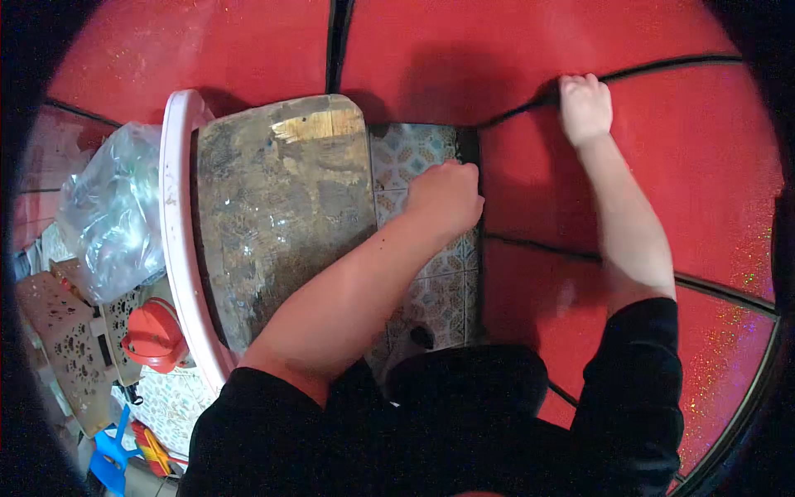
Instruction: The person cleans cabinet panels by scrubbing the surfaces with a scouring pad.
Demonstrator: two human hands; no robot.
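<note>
My left hand (447, 197) reaches across the middle with its fingers curled into a fist at the dark edge of a red panel (522, 290). Whatever it may hold is hidden by the hand. My right hand (585, 109) is closed against the black seam between red panels at the upper right. Its fingertips are curled out of sight, so anything in them cannot be made out. A worn wooden board (281, 190) with a rounded corner lies left of my left hand. Patterned floor tiles (406, 157) show between the board and the red panel.
A white curved rim (175, 190) runs along the board's left side. Beyond it are a clear plastic bag (120, 215), a red container (155, 335), a brown box with paw prints (62, 340) and a blue plastic object (112, 455). Red panels with black seams surround the upper and right sides.
</note>
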